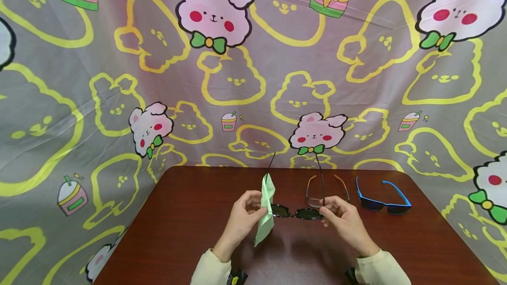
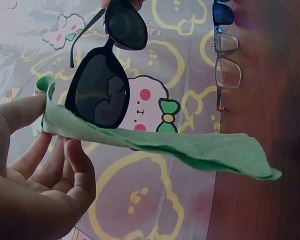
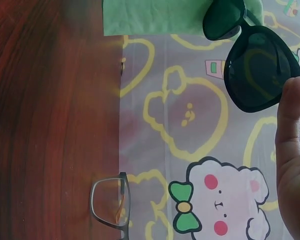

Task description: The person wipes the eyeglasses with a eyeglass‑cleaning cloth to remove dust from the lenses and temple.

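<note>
A pair of black sunglasses (image 1: 306, 213) is held up over the table, dark lenses side by side and temples pointing away. My right hand (image 1: 343, 220) pinches the frame at its right end, thumb against the rim in the right wrist view. My left hand (image 1: 246, 215) grips a light green cloth (image 1: 266, 214) at the left end of the sunglasses. In the left wrist view the cloth (image 2: 190, 147) is folded between thumb and fingers and its long end hangs free. Part of the left lens lies behind the cloth there.
On the brown table (image 1: 182, 214) behind the right hand lie clear eyeglasses (image 1: 314, 202) with orange-brown temples. Blue-framed sunglasses (image 1: 384, 205) lie farther right. A curtain (image 1: 253, 78) printed with cartoon rabbits rises at the table's back and sides.
</note>
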`<act>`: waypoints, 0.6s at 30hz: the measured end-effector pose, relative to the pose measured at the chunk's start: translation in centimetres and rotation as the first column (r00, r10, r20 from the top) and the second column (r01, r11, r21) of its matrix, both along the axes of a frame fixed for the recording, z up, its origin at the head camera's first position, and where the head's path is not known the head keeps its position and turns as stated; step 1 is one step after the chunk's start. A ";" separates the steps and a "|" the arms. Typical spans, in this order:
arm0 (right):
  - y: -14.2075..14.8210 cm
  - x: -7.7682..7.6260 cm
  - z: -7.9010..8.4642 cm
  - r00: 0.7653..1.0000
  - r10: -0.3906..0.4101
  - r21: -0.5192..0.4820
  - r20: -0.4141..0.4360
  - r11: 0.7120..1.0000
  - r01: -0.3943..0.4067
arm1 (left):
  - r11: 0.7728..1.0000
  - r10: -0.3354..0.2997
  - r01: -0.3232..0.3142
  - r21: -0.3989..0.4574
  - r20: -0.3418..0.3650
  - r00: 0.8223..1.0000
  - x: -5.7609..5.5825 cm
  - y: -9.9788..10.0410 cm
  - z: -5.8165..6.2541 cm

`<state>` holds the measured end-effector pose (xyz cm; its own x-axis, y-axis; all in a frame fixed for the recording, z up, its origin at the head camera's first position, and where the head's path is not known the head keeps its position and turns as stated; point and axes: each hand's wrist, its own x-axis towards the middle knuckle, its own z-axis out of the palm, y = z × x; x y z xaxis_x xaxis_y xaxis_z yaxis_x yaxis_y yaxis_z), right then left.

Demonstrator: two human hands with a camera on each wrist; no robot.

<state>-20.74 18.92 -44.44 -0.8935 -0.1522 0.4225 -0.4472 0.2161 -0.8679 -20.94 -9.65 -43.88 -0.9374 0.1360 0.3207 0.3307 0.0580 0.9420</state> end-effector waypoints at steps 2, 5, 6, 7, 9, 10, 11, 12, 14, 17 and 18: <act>0.0 0.0 0.0 1.000 0.006 -0.008 0.003 1.000 -0.006 | 1.000 0.016 -0.016 -0.019 0.004 1.000 0.1 0.1 0.2; 0.0 0.0 0.1 1.000 0.014 -0.018 0.013 1.000 -0.014 | 0.999 0.042 -0.042 -0.027 0.016 0.999 0.1 0.2 0.3; 0.0 0.0 0.1 1.000 0.014 -0.018 0.017 1.000 -0.014 | 0.999 0.046 -0.045 -0.023 0.024 0.999 0.1 0.2 0.3; 0.0 0.0 0.1 1.000 0.014 -0.018 0.021 1.000 -0.014 | 0.999 0.046 -0.046 -0.019 0.025 0.999 0.0 0.2 0.4; 0.1 0.0 0.1 0.999 0.017 -0.018 0.031 1.000 -0.016 | 0.999 0.046 -0.045 -0.024 0.026 0.999 0.0 0.2 0.3; 0.1 0.0 0.1 0.999 0.018 -0.019 0.036 1.000 -0.018 | 0.999 0.043 -0.043 -0.029 0.023 0.999 -0.1 0.2 0.3; 0.1 0.0 0.0 0.999 0.018 -0.018 0.040 1.000 -0.017 | 0.998 0.043 -0.042 -0.039 0.018 0.999 -0.1 0.2 0.2; 0.2 0.0 0.0 0.999 0.018 -0.020 0.044 1.000 -0.017 | 0.998 0.042 -0.041 -0.046 0.015 0.999 -0.1 0.2 0.2; 0.3 -0.1 -0.1 0.999 0.015 -0.020 0.052 1.000 -0.014 | 0.997 0.043 -0.042 -0.066 0.005 0.999 -0.1 0.2 0.1; 0.4 -0.1 -0.1 0.998 0.014 -0.015 0.059 1.000 -0.013 | 0.997 0.026 -0.026 -0.069 -0.002 1.000 -0.1 0.2 0.0; 0.4 -0.1 -0.1 0.998 0.014 -0.013 0.061 1.000 -0.014 | 0.998 0.013 -0.013 -0.064 -0.002 1.000 -0.1 0.1 0.0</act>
